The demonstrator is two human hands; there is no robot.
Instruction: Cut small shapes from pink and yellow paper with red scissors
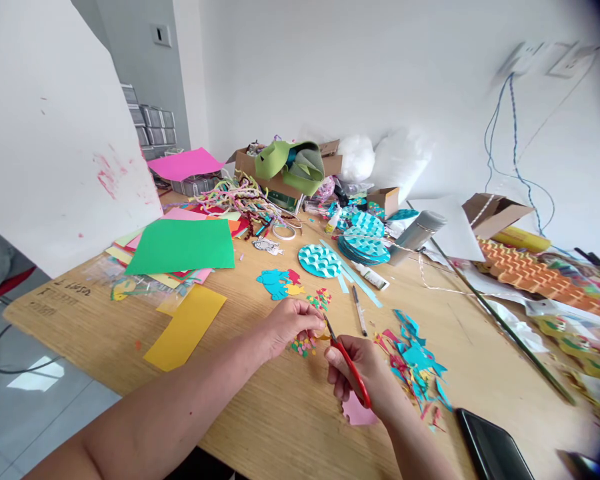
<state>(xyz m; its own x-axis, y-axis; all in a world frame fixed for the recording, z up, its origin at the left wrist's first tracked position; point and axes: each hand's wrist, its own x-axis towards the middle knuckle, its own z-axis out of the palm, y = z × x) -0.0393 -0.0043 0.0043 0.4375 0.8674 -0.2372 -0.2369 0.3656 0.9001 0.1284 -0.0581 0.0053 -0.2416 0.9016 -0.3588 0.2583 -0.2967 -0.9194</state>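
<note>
My right hand (363, 370) grips a pair of red-handled scissors (349, 367), their blades pointing up and left toward my other fingers. My left hand (293, 327) is closed in a pinch at the blade tips. A scrap of yellow paper shows by those fingertips, mostly hidden. Small coloured paper bits (304, 345) lie under and behind the left hand. Just beyond it are blue, red and yellow fish-shaped paper cutouts (274, 283). A pink paper piece (359, 409) with a notched edge lies beneath my right hand.
Blue and red paper offcuts (420, 363) are heaped right of the scissors, near a black phone (493, 443). A pen (359, 310), a glue bottle (371, 275) and a scaly blue disc (319, 261) lie ahead. Green paper (183, 247) and yellow paper (186, 328) are at left.
</note>
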